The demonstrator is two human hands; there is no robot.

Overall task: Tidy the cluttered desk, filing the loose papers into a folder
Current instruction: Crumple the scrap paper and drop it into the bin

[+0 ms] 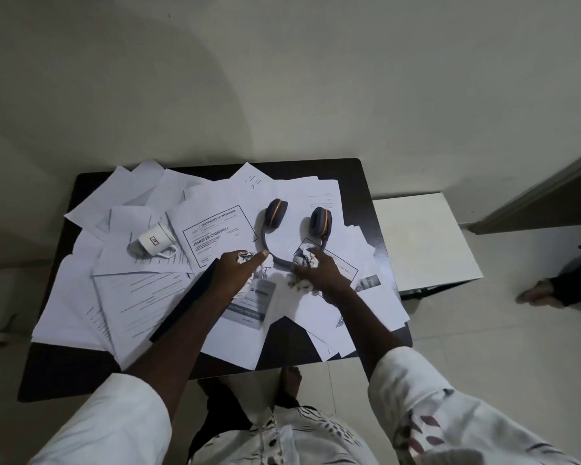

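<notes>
Loose white papers [141,297] cover most of the dark desk [61,374]. A certificate sheet [215,229] lies near the middle. My left hand [235,270] is closed around a crumpled paper ball [245,256], thumb stretched toward the headphone band. My right hand [319,273] grips a second crumpled ball [304,258], and more crumpled paper [299,285] lies under its palm. A dark flat folder-like strip [185,303] lies slantwise under my left forearm. No open folder is visible.
Grey headphones with orange rings [296,223] lie on the papers just beyond both hands. A white mug [153,243] lies tipped on its side at the left. A white stool [423,239] stands right of the desk. Another person's foot [537,293] shows at far right.
</notes>
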